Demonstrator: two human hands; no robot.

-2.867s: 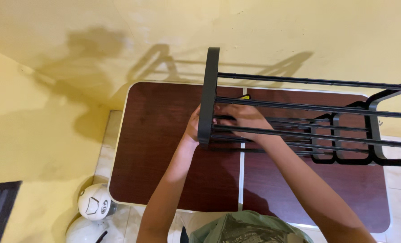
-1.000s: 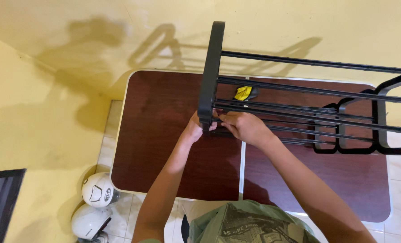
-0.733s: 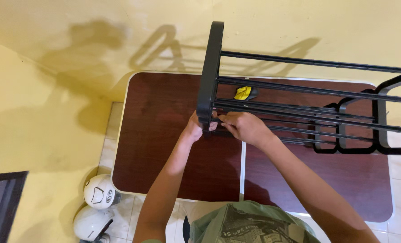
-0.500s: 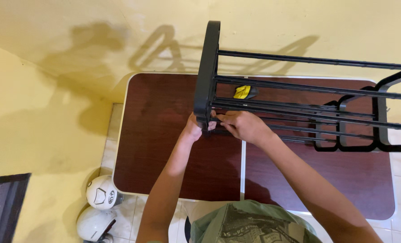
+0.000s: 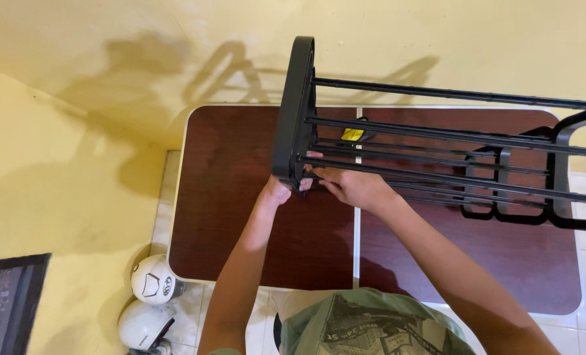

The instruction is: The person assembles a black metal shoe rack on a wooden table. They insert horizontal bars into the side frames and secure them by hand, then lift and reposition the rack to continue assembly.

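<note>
Two hands (image 5: pixel 319 187) grip a black metal-rod rack (image 5: pixel 438 151); glossy brown table (image 5: pixel 227 197).

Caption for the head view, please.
Both hands, left and right, grip a black rack over a brown table.

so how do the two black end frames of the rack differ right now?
The near end frame is lifted, seen edge-on, with left hand gripping its lower end. The far end frame sits by the table's right side, ungripped, its open loop showing. Both are black and joined by rods.

Both forearms reach forward, left hand (image 5: pixel 281 190) and right hand (image 5: pixel 352 187) close together, fingers curled.
</note>
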